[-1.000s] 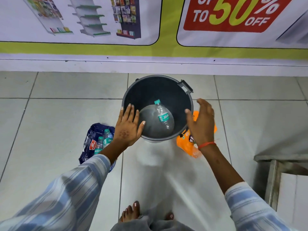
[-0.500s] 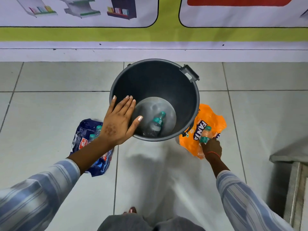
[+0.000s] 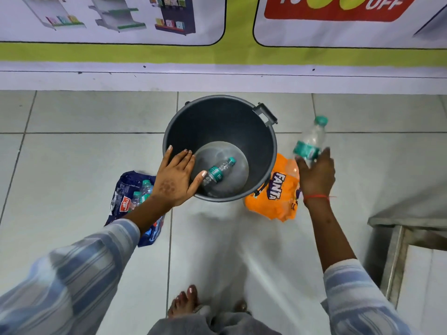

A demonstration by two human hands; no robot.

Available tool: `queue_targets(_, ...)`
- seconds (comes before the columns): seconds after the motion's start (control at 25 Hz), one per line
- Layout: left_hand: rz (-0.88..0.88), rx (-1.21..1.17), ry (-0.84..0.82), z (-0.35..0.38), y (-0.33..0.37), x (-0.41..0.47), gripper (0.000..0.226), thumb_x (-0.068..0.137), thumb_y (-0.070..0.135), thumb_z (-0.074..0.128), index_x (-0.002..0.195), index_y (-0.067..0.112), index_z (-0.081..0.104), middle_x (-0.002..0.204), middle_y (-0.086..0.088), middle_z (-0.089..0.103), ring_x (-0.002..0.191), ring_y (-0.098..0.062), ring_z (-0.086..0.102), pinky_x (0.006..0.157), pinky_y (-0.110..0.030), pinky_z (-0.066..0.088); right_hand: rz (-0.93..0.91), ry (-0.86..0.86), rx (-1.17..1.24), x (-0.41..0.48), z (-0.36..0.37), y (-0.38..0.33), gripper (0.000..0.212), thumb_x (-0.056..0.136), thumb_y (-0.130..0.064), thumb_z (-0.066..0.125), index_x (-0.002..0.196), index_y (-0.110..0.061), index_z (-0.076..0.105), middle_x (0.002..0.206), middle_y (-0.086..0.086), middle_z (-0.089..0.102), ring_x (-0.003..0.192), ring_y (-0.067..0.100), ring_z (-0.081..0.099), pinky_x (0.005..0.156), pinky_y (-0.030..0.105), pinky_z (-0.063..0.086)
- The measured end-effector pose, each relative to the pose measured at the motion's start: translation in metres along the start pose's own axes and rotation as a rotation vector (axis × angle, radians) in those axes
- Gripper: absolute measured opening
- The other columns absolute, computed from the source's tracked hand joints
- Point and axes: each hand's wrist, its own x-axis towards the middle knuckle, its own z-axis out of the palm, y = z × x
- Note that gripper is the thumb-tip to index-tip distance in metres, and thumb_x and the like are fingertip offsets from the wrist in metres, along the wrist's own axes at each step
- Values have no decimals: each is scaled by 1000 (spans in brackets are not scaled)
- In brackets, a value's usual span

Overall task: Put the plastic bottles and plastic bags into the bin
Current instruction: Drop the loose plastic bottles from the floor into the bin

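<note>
A dark grey round bin (image 3: 217,117) stands on the tiled floor with one clear plastic bottle (image 3: 219,171) lying on its bottom. My left hand (image 3: 176,177) rests flat on the bin's near-left rim. My right hand (image 3: 316,175) holds a second clear bottle with a teal cap and label (image 3: 310,141) up in the air, to the right of the bin. An orange Fanta plastic bag (image 3: 273,197) lies on the floor against the bin's right side. A dark blue plastic bag (image 3: 128,197) with a few small bottles (image 3: 142,192) on it lies to the left, partly under my left arm.
A wall with a green and white banner (image 3: 217,54) runs just behind the bin. A metal bench or table frame (image 3: 396,240) stands at the right edge. My bare feet (image 3: 186,301) are on the floor in front of the bin.
My right hand has picked a bottle off the orange bag and lifted it up to the right of the bin. My left hand stays on the rim.
</note>
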Motion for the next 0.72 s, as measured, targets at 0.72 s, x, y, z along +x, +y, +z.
queue_targets(0.72, -66, -24, 36, 4, 2, -1, 97, 82, 64, -20, 147, 6, 23, 157, -11, 26, 148, -22, 16, 122, -43, -1, 41, -354, -57, -40, 71, 75, 53, 98, -27, 51, 143, -6, 33, 144, 19, 47, 128, 40, 48, 110, 51, 39)
